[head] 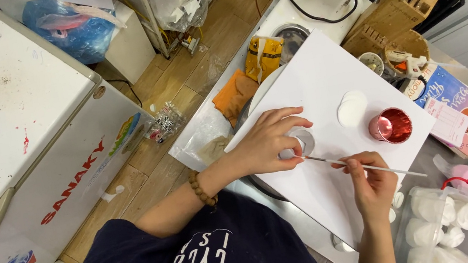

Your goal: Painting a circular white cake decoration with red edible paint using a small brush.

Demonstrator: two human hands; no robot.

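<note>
On the white board (327, 76) that lies across the counter, the person's left hand (271, 142) wraps over a small round container (302, 138), fingers curled over its top and thumb under its near side, holding it steady against the board. The right hand (371, 181) pinches a thin white stick (375, 168) partway along its length, like a pen, and the stick's tip reaches left to the near edge of the container, just at the left thumb. As I judge it, the step in hand is fine work with the stick at the container's rim or inside it; what the tip carries is too small to tell.

Just right of the container a shiny pink metallic cup (391, 125) stands upright and open, and beyond it lie white round pads (351, 109), one overlapping another. At the near right sits a clear plastic box (450, 228) full of white moulded pieces. A wooden block of tools (398, 9) and a glue gun (404, 61) stand at the far right edge of the board.

The stroke calls for a firm left hand, so the container does not slide on the smooth board, and a light, short movement of the stick.
</note>
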